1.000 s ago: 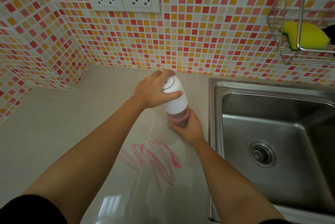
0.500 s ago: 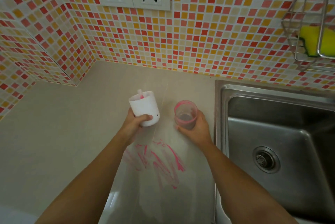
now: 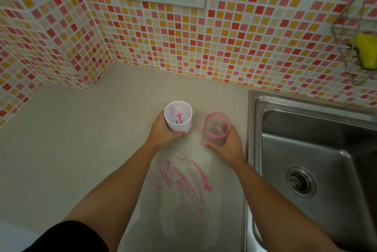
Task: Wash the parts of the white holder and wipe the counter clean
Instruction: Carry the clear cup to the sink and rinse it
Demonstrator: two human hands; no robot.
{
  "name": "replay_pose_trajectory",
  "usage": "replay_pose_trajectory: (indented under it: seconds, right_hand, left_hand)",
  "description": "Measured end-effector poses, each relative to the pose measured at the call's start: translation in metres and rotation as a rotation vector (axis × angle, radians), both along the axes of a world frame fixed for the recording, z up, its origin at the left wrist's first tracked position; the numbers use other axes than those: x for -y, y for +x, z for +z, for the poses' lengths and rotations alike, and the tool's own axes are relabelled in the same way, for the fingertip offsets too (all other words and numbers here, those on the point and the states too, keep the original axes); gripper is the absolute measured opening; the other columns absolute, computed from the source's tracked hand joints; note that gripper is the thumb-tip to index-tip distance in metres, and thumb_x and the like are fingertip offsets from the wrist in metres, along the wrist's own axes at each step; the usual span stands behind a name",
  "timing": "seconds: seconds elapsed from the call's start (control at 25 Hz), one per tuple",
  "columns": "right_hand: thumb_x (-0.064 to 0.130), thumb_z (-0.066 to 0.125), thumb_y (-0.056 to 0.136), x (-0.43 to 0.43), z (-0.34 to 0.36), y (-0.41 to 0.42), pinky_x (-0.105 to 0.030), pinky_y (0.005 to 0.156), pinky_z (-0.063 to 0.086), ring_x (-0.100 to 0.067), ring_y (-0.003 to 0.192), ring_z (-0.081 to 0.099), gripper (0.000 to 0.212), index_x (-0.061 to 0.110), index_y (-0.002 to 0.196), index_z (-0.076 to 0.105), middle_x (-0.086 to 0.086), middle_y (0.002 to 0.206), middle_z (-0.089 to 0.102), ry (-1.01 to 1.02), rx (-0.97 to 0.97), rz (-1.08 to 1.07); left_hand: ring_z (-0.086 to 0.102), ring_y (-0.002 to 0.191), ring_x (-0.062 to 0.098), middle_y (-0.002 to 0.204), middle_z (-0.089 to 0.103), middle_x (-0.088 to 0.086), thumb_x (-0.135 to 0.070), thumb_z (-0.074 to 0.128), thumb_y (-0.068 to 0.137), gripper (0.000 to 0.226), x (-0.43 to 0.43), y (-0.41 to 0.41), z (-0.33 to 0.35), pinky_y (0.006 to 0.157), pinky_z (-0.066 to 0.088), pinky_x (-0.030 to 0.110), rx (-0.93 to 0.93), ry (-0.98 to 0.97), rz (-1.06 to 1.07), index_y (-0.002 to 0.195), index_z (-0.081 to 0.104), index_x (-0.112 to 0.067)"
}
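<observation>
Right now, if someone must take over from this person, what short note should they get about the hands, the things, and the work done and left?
Left hand grips the white upper part, open end up, pink residue inside.
Right hand holds the clear cup, pink-stained, upright near the sink.
Done: the holder is in two parts.
Left: wash both parts; wipe the pink smears off the counter.
A yellow sponge sits in the wall rack.
</observation>
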State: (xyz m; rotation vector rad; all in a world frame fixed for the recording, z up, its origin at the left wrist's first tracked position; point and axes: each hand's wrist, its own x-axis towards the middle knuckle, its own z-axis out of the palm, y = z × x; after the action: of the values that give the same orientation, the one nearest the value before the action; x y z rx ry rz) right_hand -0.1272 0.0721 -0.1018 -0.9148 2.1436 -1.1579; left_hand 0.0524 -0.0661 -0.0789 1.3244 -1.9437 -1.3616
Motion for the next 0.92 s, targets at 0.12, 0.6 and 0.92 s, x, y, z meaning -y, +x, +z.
replay_pose_trajectory:
  seconds: [0.12, 0.6, 0.92]
  right_hand:
    - [0.023, 0.09, 0.055, -0.002, 0.003, -0.003, -0.024, 0.105, 0.033, -0.025, 0.132, 0.039, 0.111, 0.008, 0.144, 0.025, -0.011, 0.142, 0.039, 0.068, -0.012, 0.067]
    - [0.049, 0.005, 0.089, -0.094, -0.015, -0.048, -0.036, 0.116, -0.001, -0.012, 0.143, -0.005, 0.071, 0.012, 0.15, 0.004, -0.002, 0.158, -0.001, 0.402, -0.593, 0.316]
    - [0.046, 0.005, 0.095, -0.093, -0.013, -0.052, -0.032, 0.114, -0.006, -0.014, 0.145, -0.009, 0.063, 0.014, 0.149, -0.005, 0.001, 0.157, -0.013, 0.457, -0.537, 0.374]
  left_hand:
    - [0.052, 0.118, 0.016, 0.13, 0.051, 0.001, -0.026, 0.085, 0.044, 0.102, 0.004, 0.003, -0.006, 0.094, 0.045, 0.03, -0.002, 0.054, -0.029, 0.133, 0.037, -0.017]
    - [0.049, 0.122, 0.03, 0.137, 0.047, 0.016, -0.007, 0.067, 0.081, 0.062, -0.108, -0.032, -0.009, 0.103, 0.04, 0.034, 0.069, -0.049, 0.075, 0.136, 0.04, -0.001]
    - [0.056, 0.111, 0.019, 0.122, 0.056, 0.001, -0.03, 0.089, 0.056, 0.09, -0.088, -0.094, -0.012, 0.097, 0.046, 0.033, -0.039, 0.009, 0.087, 0.13, 0.041, -0.013]
